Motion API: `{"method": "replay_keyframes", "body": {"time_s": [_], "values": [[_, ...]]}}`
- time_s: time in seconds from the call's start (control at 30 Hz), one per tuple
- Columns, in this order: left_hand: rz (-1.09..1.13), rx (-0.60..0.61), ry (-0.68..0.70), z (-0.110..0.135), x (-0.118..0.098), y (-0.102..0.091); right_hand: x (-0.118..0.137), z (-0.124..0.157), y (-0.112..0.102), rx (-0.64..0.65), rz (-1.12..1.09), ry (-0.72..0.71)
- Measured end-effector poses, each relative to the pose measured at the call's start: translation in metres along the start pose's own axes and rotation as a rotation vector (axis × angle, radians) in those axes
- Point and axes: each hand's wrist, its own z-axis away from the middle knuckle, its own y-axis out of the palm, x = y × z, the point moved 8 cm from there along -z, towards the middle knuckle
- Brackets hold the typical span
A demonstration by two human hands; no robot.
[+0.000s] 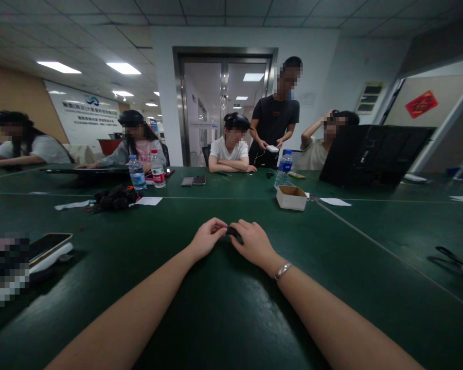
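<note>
Between my two hands is a small dark object (232,232), short and narrow; its kind is too small to tell. My left hand (209,237) pinches its left end between thumb and fingers. From the other side my right hand (252,242) closes round its right end, with a silver bracelet (283,271) on that wrist. Both hands rest at the middle of the green table (216,318), and the fingers partly hide the object.
A small open cardboard box (291,198) lies ahead to the right, near a water bottle (283,169). Two bottles (137,173) and a black tangled bundle (114,198) are ahead left. A phone (50,245) lies at left, a black monitor (374,154) far right. Several people are across the table.
</note>
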Motion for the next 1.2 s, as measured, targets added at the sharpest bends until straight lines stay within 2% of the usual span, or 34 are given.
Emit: {"method": "replay_keyframes", "body": {"time_s": [0.4, 0.53, 0.63, 0.9, 1.2], "values": [[-0.074, -0.021, 0.032, 0.004, -0.01, -0.003, 0.0, -0.001, -0.003, 0.033, 0.002, 0.031], [-0.113, -0.085, -0.033, 0.003, -0.002, -0.006, 0.001, -0.001, -0.003, 0.032, -0.002, 0.019], [-0.135, -0.062, -0.066, 0.001, 0.004, -0.004, 0.001, -0.001, -0.001, 0.032, -0.002, 0.007], [-0.154, -0.038, 0.035, 0.003, -0.008, -0.002, -0.003, -0.001, 0.0, 0.022, 0.012, 0.022], [-0.158, -0.054, 0.045, 0.004, -0.01, -0.004, -0.003, -0.001, 0.0, 0.031, -0.001, 0.025]]}}
